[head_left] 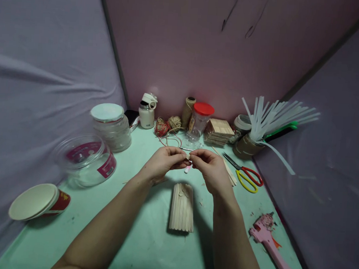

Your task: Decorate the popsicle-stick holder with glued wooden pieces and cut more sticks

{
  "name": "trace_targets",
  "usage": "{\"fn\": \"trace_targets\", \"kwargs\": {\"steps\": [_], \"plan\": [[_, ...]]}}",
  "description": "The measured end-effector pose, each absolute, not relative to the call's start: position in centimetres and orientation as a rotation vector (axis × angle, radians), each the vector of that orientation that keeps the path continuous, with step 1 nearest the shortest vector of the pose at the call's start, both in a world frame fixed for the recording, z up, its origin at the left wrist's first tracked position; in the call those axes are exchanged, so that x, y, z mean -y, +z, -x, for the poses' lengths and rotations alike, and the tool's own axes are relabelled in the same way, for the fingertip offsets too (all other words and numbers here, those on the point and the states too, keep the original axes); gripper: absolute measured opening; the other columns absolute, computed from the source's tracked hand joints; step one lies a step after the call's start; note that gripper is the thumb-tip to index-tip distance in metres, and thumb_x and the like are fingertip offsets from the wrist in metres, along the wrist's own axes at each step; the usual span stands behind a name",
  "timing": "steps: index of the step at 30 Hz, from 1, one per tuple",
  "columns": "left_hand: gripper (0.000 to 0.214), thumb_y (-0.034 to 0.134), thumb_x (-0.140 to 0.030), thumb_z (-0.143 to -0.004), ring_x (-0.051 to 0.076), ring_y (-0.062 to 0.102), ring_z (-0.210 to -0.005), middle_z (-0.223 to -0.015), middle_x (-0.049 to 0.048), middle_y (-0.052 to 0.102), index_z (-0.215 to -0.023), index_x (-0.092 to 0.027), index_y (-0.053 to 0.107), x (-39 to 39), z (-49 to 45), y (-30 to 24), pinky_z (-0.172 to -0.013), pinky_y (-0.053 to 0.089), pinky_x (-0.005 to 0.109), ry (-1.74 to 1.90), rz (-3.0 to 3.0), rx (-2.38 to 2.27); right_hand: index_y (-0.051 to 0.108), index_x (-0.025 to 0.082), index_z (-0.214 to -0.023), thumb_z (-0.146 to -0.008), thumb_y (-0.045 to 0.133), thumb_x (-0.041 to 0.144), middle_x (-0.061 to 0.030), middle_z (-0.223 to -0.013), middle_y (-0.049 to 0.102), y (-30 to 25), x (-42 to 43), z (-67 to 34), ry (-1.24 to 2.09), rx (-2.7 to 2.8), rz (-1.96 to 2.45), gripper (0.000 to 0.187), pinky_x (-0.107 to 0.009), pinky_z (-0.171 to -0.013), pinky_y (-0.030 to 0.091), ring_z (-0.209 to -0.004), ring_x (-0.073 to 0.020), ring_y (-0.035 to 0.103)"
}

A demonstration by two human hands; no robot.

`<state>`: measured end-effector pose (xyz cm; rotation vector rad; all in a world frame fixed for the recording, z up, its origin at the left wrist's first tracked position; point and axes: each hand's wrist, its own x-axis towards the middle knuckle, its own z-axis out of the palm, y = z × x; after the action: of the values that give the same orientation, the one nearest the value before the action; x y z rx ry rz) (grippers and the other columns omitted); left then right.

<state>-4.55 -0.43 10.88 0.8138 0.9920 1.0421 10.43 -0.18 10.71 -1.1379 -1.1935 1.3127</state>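
My left hand point(168, 160) and my right hand point(206, 164) meet above the middle of the table, fingertips pinched close together. Between them is a small pale wooden piece point(188, 156), mostly covered by the fingers, so its full shape is hidden. Below the hands, a panel of popsicle sticks point(182, 208) lies side by side on the table, with small curved bits of wood near its top end. Just under the fingertips shows a small pink and white item point(187, 169), too small to name.
Red-and-yellow-handled scissors point(244, 174) and loose sticks point(230, 173) lie right of my hands. A pink glue gun point(272, 243) rests at the right edge, near a holder of glue sticks point(258, 123). Jars point(111, 125), a plastic tub point(85, 165) and paper cups point(39, 202) stand left; twine point(167, 126) lies behind.
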Motion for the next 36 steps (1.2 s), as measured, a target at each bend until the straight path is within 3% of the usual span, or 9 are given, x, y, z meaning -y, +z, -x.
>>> {"fn": "trace_targets", "kwargs": {"steps": [36], "plan": [[0.017, 0.08, -0.021, -0.063, 0.011, 0.064, -0.067, -0.069, 0.003, 0.067, -0.07, -0.011, 0.067, 0.43, 4.4, 10.61, -0.076, 0.053, 0.026, 1.106, -0.826, -1.001, 0.068, 0.018, -0.072, -0.065, 0.072, 0.029, -0.0002, -0.066, 0.065, 10.37, 0.2, -10.09, 1.259, 1.212, 1.146, 0.013, -0.026, -0.057, 0.044, -0.061, -0.0135, 0.056]]}}
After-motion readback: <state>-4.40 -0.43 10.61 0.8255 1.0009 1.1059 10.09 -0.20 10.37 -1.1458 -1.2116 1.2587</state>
